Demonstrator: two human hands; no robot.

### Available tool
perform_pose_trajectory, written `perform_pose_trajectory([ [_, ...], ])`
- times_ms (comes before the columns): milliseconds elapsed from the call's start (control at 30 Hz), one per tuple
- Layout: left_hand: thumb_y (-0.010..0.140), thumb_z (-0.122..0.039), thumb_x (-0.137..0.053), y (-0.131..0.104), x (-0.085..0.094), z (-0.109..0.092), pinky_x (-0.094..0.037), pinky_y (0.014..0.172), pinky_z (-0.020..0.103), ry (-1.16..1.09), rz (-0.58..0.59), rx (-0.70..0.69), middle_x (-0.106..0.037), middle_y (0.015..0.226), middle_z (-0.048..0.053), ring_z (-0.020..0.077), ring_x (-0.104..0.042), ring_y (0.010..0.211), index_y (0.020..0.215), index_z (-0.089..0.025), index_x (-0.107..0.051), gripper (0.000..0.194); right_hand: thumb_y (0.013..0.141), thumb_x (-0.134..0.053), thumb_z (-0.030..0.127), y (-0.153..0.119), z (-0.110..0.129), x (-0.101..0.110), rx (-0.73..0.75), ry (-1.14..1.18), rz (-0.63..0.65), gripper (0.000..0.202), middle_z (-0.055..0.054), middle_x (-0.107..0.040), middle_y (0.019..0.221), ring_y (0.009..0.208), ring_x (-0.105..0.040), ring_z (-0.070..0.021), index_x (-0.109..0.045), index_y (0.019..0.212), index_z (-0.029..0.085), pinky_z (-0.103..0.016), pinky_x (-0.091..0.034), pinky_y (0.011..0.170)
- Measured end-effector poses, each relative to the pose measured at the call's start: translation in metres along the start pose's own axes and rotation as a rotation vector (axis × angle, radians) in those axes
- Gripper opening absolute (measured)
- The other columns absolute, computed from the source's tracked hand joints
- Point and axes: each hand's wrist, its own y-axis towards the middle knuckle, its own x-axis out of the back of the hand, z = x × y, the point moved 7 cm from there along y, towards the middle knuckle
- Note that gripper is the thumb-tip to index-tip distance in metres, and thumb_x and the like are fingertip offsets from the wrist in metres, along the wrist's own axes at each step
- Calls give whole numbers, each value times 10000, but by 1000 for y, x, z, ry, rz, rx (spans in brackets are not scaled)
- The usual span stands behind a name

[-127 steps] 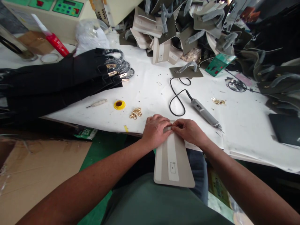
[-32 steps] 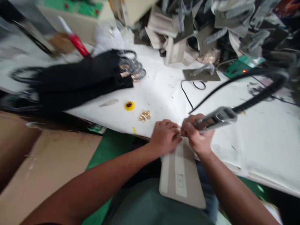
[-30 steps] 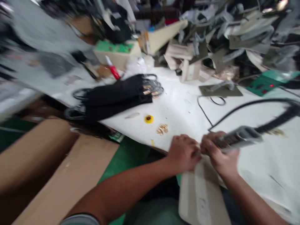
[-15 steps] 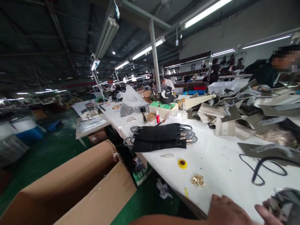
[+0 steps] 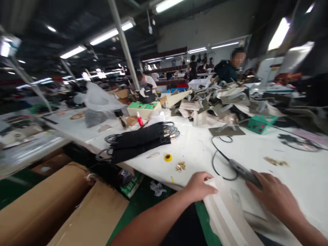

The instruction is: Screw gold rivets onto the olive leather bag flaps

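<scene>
My left hand (image 5: 201, 187) grips the top end of a pale, folded panel (image 5: 224, 215) at the table's front edge, thumb over it. To its right, my right hand (image 5: 274, 193) is closed around the rear of a grey handheld tool (image 5: 243, 173), whose dark cord loops on the white table (image 5: 194, 147). Small gold metal pieces (image 5: 180, 166) and a yellow round item (image 5: 167, 157) lie beyond my left hand. More gold pieces (image 5: 276, 161) are scattered beyond my right hand.
Black straps (image 5: 140, 138) lie stacked at centre left. Behind are a green-topped box (image 5: 145, 107), a red bottle (image 5: 139, 119) and a heap of panels (image 5: 217, 99). A green device (image 5: 261, 124) stands right. Below left is a cardboard box (image 5: 89, 212). A person works behind the heap.
The view has swung right. My left hand now shows clearly with the pale panel in its grip, and my right hand is on the handheld tool.
</scene>
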Motion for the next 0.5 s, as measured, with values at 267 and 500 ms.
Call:
perform_pose_trajectory([
  [267,712,-414,-790,-62,22,30,-525,731,299,-507,-209,113,-760,962,57,214,-696,832,1082,-181,-691,448,898,-603,655,-98,54,23,-492,602,413,600,-103,-708,1310,1235,-650,-344,-651,1363,279,-457,-542,1044],
  [500,748,-468,-810,-105,25,69,-569,777,348,-722,-318,266,-767,1042,111,272,-732,922,1193,-179,-639,557,899,-649,621,-142,95,16,-799,1017,475,785,-115,-571,1494,1378,-531,-337,-420,1550,247,-417,-493,1075],
])
